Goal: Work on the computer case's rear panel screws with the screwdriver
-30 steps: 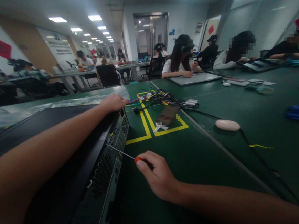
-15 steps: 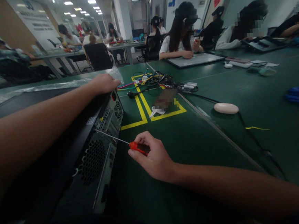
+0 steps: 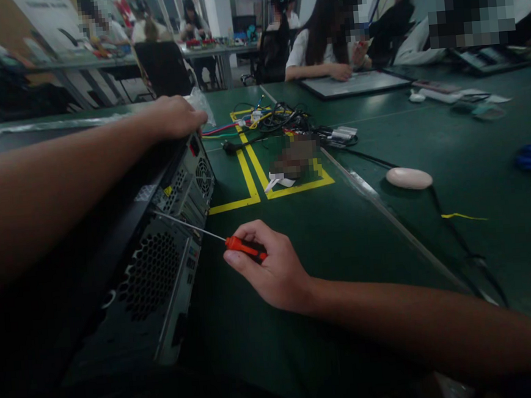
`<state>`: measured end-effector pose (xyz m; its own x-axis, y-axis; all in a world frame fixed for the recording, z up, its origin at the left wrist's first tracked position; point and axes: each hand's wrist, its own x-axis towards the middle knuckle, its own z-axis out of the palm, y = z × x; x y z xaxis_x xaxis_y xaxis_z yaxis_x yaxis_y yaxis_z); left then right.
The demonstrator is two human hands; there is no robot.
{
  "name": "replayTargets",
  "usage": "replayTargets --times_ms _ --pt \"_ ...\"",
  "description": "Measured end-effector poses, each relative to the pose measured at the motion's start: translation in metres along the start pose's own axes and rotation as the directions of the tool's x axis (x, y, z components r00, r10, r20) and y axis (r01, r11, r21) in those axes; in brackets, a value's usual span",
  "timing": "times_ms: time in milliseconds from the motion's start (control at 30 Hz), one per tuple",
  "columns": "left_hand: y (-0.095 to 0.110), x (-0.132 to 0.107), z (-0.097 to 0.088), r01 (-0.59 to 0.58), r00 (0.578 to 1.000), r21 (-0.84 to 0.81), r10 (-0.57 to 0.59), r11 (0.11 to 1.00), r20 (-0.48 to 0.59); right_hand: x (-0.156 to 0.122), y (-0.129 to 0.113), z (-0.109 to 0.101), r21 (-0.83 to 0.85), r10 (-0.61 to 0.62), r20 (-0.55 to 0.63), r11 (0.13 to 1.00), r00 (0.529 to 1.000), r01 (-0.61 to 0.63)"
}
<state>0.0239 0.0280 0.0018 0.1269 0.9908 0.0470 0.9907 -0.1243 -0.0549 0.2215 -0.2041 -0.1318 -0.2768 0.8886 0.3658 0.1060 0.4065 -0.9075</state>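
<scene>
A black computer case (image 3: 156, 275) lies on its side on the green table (image 3: 352, 247), its rear panel with vents and a fan grille facing right. My left hand (image 3: 176, 116) rests curled over the case's far top corner. My right hand (image 3: 271, 266) grips a red-handled screwdriver (image 3: 242, 247). Its thin metal shaft reaches left, with the tip against the rear panel near the upper edge.
Yellow tape lines (image 3: 249, 176) mark the table beyond the case, with a tangle of coloured cables (image 3: 273, 122) behind them. A white oval mouse (image 3: 408, 178) with a dark cord lies to the right. Other people sit at the far side with flat panels (image 3: 357, 83).
The view has tilted downward and nearer. My right hand shows more of the red handle and has shifted slightly, while the tip stays at the rear panel. My left hand keeps its place on the case.
</scene>
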Motion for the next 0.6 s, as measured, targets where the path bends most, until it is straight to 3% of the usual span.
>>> replayTargets --times_ms 133,333,600 --pt "0.0026 -0.0019 -0.0021 0.012 0.999 0.000 -0.012 1.000 0.042 0.0011 -0.0012 -0.0011 -0.032 -0.009 0.020 0.999 1.000 0.009" --pt "0.0030 -0.0051 -0.0038 -0.002 1.000 -0.027 0.003 1.000 0.021 0.0008 0.0034 0.0018 0.092 0.016 0.025 0.996 1.000 -0.018" --pt "0.0010 -0.0017 -0.0022 0.023 1.000 -0.053 -0.021 0.998 0.022 0.0013 0.0033 0.0014 0.048 0.006 0.015 0.999 1.000 -0.007"
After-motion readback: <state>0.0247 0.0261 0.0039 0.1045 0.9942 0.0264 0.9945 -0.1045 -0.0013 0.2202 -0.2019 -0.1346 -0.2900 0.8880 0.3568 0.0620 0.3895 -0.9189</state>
